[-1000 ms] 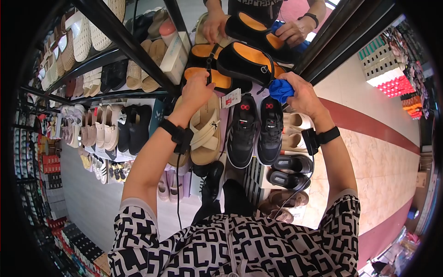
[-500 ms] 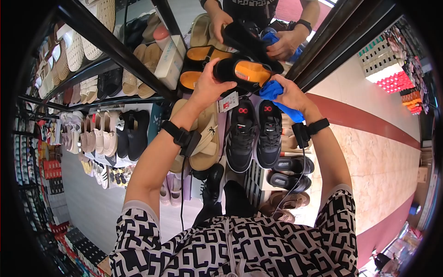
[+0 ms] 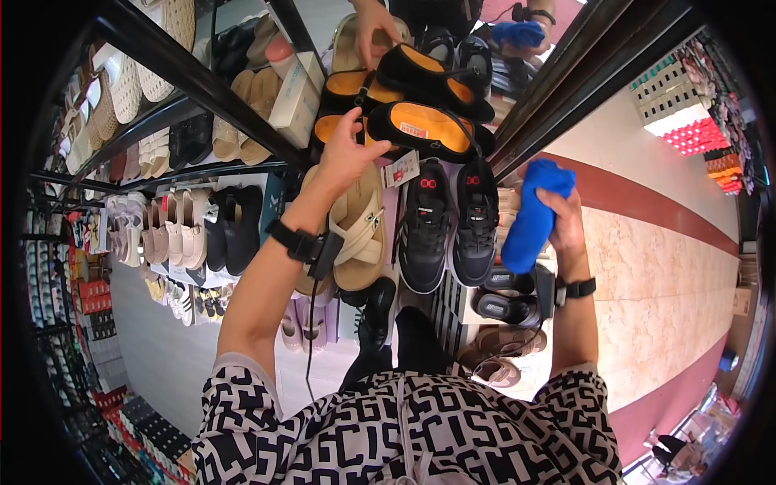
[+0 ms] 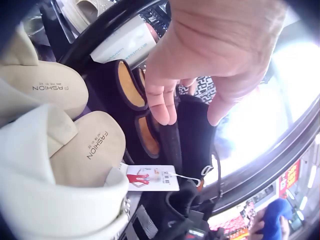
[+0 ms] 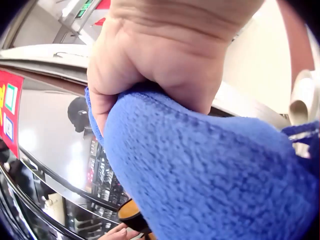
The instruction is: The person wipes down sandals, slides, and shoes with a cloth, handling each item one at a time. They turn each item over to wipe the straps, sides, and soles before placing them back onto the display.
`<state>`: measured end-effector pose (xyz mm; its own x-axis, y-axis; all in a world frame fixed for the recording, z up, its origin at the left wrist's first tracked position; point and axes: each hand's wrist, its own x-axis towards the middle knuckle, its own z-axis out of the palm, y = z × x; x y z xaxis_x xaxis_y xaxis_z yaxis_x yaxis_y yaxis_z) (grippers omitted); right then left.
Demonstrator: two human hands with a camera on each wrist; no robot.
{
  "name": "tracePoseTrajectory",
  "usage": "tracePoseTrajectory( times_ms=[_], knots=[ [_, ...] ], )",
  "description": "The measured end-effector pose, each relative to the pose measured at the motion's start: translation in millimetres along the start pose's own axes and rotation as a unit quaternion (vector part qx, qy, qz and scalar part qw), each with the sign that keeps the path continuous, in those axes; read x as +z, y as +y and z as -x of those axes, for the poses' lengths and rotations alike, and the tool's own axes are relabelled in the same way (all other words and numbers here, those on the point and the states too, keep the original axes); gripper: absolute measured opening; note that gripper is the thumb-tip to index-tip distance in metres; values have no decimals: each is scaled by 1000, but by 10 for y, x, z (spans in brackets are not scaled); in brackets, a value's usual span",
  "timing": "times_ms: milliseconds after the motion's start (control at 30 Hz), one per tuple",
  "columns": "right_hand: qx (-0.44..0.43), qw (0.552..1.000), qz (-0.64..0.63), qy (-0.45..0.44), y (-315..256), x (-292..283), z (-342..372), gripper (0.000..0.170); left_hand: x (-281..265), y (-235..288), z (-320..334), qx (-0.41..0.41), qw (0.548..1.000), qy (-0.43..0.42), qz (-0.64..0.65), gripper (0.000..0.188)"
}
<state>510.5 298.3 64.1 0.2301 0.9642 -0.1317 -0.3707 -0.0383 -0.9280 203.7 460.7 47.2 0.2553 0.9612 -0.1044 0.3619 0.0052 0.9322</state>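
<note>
My left hand (image 3: 349, 158) is beside the heel of a black shoe with an orange insole (image 3: 428, 133). In the left wrist view its thumb and fingers (image 4: 162, 107) are spread apart, with the black shoe (image 4: 195, 132) below and between them. Another black shoe (image 3: 327, 129) of the same kind lies to the left. My right hand (image 3: 566, 214), out to the right over the shelf's side, grips a bunched blue cloth (image 3: 529, 222). In the right wrist view, the fleecy cloth (image 5: 210, 170) hides most of the fingers.
A mirror stands behind the black shoes and reflects them. Nearer me are beige cross-strap sandals (image 3: 357, 234), a printed tag (image 3: 402, 169) and dark sneakers (image 3: 424, 234). A black metal frame (image 3: 202, 85) slants past on the left; a white box (image 3: 297, 101) is beside it.
The black shoe, held tilted in my left hand half a second ago, now lies flat with my fingers loosened. My right hand has drawn the blue cloth away to the right.
</note>
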Motion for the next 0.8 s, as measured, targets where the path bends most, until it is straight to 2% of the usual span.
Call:
tracePoseTrajectory(
  times_ms=[33, 67, 100, 133, 200, 267, 333, 367, 400, 433, 533, 567, 667, 700, 733, 800],
  knots=[
    [2, 1000, -1, 0, 47, -7, 156, 49, -58, 42, 86, 3, 1000, 12, 25, 79],
    [51, 998, -43, 4, 123, -22, 328, 51, -108, 120, 204, 5, 998, 23, 49, 76],
    [99, 991, -86, 7, 201, -35, 494, 53, -149, 199, 361, 3, 998, 27, 59, 64],
    [116, 987, -109, -31, 302, 41, 653, 61, -193, 222, 532, 2, 998, 27, 58, 64],
    [164, 980, -96, -60, 439, 276, 1002, 58, -299, 216, 906, -12, 988, -82, 132, 53],
    [211, 968, -115, -66, 590, 566, 1316, 60, -318, 193, 1331, -74, 968, -179, 160, 47],
    [251, 958, -102, -94, 706, 834, 1524, 50, -262, 224, 1756, -123, 938, -265, 184, 52],
    [247, 959, -101, -91, 770, 941, 1586, 50, -186, 131, 1968, -101, 931, -291, 196, 53],
    [241, 957, -63, -146, 846, 1036, 1637, 44, -117, 36, 2132, -79, 922, -317, 208, 53],
    [235, 951, -24, -198, 886, 1123, 1693, 37, -131, 120, 2245, -65, 932, -340, 109, 58],
    [207, 951, 13, -229, 894, 1358, 1862, 33, -135, -89, 2523, -74, 932, -316, 160, 59],
    [170, 951, 61, -253, 967, 1354, 1916, 41, -164, -145, 2634, -77, 929, -307, 193, 59],
    [171, 948, 135, -233, 962, 1539, 2201, 48, -333, -265, 2985, -105, 931, -296, 188, 57],
    [165, 948, 144, -230, 1081, 1585, 2311, 55, -404, -283, 3119, -117, 935, -281, 179, 51],
    [162, 948, 149, -232, 1162, 1664, 2440, 55, -477, -322, 3247, -112, 936, -279, 182, 51],
    [133, 952, 153, -230, 1313, 1838, 2711, 56, -620, -435, 3512, -152, 934, -269, 180, 41]
  ],
)
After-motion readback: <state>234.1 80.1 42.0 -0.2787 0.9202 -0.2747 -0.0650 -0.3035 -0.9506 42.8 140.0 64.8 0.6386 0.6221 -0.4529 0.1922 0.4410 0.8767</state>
